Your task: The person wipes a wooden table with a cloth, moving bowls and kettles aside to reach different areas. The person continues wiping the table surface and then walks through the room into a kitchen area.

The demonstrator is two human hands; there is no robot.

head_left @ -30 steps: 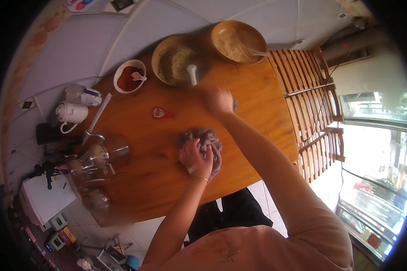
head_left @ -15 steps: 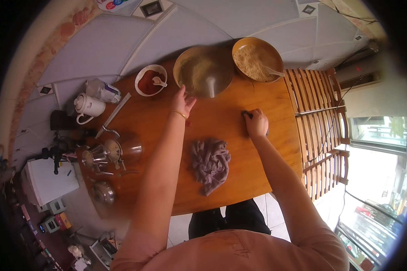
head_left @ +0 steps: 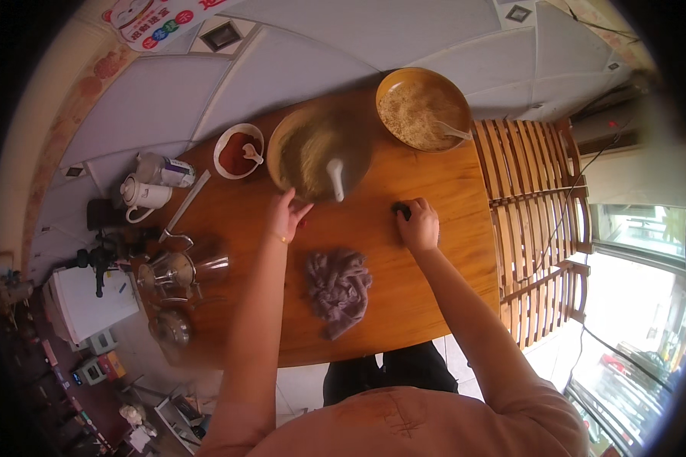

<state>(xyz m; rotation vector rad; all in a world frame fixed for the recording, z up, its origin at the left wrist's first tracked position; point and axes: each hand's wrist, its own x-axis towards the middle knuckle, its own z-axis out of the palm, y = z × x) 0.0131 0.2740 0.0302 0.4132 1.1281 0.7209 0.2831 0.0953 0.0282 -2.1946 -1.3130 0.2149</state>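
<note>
A wide metal bowl [head_left: 362,137] holds yellowish-green powder, with a white spoon [head_left: 335,180] leaning at its near side. My left hand [head_left: 283,218] is at the bowl's near left edge, fingers spread, the fingertips seeming to touch the rim. A small red thing [head_left: 303,223] shows beside its thumb. To the right, my right hand [head_left: 421,223] closes around a small black object [head_left: 402,210], mostly covered by the fingers; its kind is unclear. Between my forearms lies a crumpled greyish-purple cloth [head_left: 339,292] on the wooden table [head_left: 411,297].
A white bowl [head_left: 219,156] of red powder with a spoon stands at left, a yellow bowl [head_left: 456,82] of pale crumbs at the far right. A white teapot [head_left: 149,196], a clear jar [head_left: 177,173] and glassware [head_left: 171,273] line the left side. A slatted wooden chair [head_left: 522,228] stands beyond the right edge.
The whole view has shifted slightly. My left hand and the metal bowl have come nearer to me, against the other bowls. My right hand still grips the black object.
</note>
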